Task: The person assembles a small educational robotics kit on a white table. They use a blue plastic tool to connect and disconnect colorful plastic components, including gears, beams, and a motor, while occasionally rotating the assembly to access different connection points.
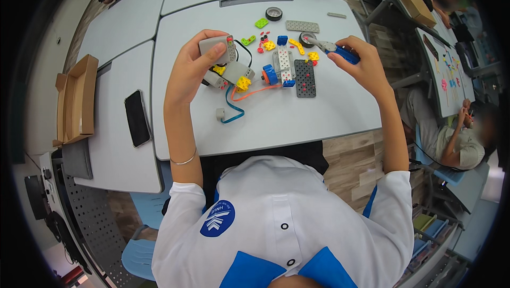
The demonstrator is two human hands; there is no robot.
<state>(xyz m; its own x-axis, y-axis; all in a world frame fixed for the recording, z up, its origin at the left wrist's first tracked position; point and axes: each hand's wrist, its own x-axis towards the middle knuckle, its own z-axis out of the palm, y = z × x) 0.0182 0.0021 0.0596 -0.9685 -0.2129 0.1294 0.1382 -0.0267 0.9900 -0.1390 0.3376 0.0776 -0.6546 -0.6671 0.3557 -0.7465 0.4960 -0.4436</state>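
Observation:
My left hand is closed around a grey box-shaped module with holes in its side. Just below it lie another grey block and a yellow connector. My right hand grips pliers with blue handles; their grey jaws point left, over a black-tyred wheel. Between my hands stands a white perforated beam with blue ends, and a blue wheel beside it. A dark perforated plate lies to its right.
Small red, yellow and green pieces lie scattered beyond, with another wheel and a grey plate. A blue cable trails nearer me. A phone and open cardboard box are at left. Other people sit nearby.

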